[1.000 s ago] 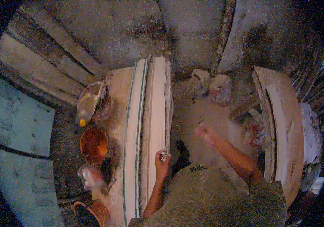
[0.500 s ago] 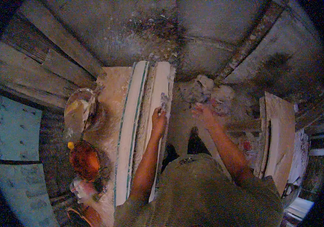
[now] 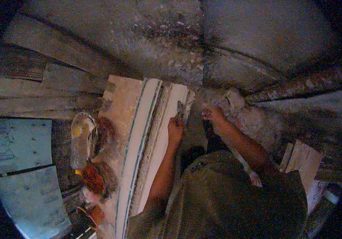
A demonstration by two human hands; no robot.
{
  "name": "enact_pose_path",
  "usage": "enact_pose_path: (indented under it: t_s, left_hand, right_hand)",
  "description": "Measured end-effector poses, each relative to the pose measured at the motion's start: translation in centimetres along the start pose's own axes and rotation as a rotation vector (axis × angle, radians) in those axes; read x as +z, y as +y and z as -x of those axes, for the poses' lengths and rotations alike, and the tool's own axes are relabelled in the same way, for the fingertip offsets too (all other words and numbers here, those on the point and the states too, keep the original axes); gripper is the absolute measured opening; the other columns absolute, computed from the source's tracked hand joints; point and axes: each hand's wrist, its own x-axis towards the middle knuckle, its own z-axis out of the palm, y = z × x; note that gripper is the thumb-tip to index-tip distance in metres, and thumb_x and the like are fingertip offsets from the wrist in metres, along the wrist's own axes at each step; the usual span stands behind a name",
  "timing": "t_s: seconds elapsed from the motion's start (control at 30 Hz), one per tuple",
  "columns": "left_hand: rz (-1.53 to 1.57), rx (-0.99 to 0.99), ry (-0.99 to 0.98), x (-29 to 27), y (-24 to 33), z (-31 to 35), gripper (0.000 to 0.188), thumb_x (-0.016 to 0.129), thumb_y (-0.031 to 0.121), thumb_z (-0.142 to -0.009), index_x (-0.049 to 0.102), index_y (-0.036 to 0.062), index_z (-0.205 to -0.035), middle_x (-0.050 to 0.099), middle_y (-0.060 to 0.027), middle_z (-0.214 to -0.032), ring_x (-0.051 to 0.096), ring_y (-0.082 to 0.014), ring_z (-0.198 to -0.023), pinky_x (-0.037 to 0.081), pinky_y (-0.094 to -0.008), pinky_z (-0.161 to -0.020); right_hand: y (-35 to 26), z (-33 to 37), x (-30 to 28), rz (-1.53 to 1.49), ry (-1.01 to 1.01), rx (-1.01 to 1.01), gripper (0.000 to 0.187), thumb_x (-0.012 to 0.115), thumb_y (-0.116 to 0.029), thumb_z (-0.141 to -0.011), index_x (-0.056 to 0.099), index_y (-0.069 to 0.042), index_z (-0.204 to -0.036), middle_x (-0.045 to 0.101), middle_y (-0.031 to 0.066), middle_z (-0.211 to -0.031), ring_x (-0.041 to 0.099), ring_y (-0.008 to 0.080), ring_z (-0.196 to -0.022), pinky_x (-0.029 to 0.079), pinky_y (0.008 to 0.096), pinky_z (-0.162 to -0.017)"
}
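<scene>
A long white moulding (image 3: 139, 131) with green lines along it lies lengthwise on a pale board. Beside it, to the right, is a second white strip (image 3: 175, 95), with a rough grey groove between them. My left hand (image 3: 175, 126) is closed at the right strip, its fingers around a small dark grey piece (image 3: 180, 106) too dim to name. To the right, past the board's edge, hangs my right hand (image 3: 216, 116) with its fingers curled in. What it holds, if anything, cannot be made out.
On the board's left side stand a clear plastic container (image 3: 84, 137) with something yellow inside and an orange-brown bowl (image 3: 94, 178). A pale crumpled heap (image 3: 234, 99) lies beyond my right hand. Boards (image 3: 302, 161) lean at the right; blue-green panels (image 3: 23, 141) are at the left.
The view has turned, shifting the board and containers lower in the picture. My left hand remains at the right strip. The right hand's fingers, looser before, are now curled.
</scene>
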Motion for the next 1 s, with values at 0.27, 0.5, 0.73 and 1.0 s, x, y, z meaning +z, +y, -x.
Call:
enact_pose_path:
  t_s: [0.27, 0.5, 0.73, 1.0]
  left_hand:
    - [-0.012, -0.133, 0.030, 0.5, 3.2, 1.5, 0.033, 0.056, 0.015, -0.101, 0.061, -0.0047, -0.126, 0.059, -0.0262, -0.100, 0.060, -0.0465, -0.092, 0.050, -0.0512, -0.083]
    - [0.145, 0.092, 0.209, 3.7, -0.3, 2.2, 0.031, 0.056, 0.010, -0.097, 0.061, -0.0067, -0.122, 0.059, -0.0282, -0.102, 0.060, -0.0477, -0.093, 0.049, -0.0521, -0.085]
    - [0.075, 0.047, 0.181, 2.8, 2.1, 2.5, 0.026, 0.057, 0.005, -0.093, 0.061, -0.0062, -0.117, 0.059, -0.0270, -0.102, 0.061, -0.0480, -0.091, 0.050, -0.0505, -0.081]
    - [0.005, 0.046, 0.162, 3.6, 2.2, 0.8, 0.039, 0.058, 0.007, -0.092, 0.058, -0.0034, -0.129, 0.060, -0.0283, -0.108, 0.061, -0.0497, -0.098, 0.051, -0.0538, -0.088]
  right_hand:
    - [0.4, -3.7, 0.8, -0.088, 0.045, 0.187, 0.037, 0.056, -0.031, -0.105, 0.063, -0.006, -0.132, 0.069, 0.0086, -0.123, 0.069, 0.0243, -0.107, 0.058, 0.0411, -0.089]
    - [4.7, -5.3, 3.5, -0.239, 0.001, 0.090, 0.038, 0.048, -0.030, -0.107, 0.059, -0.006, -0.134, 0.067, 0.0124, -0.128, 0.068, 0.0260, -0.110, 0.055, 0.0420, -0.098]
    - [5.0, -5.2, 4.0, -0.266, 0.042, 0.062, 0.038, 0.044, -0.028, -0.108, 0.056, -0.001, -0.132, 0.066, 0.0155, -0.130, 0.065, 0.0275, -0.118, 0.053, 0.0435, -0.103]
    - [4.2, -5.1, 6.4, -0.302, 0.217, 0.045, 0.045, 0.046, -0.035, -0.107, 0.056, -0.002, -0.135, 0.066, 0.0157, -0.130, 0.064, 0.0278, -0.121, 0.051, 0.0431, -0.104]
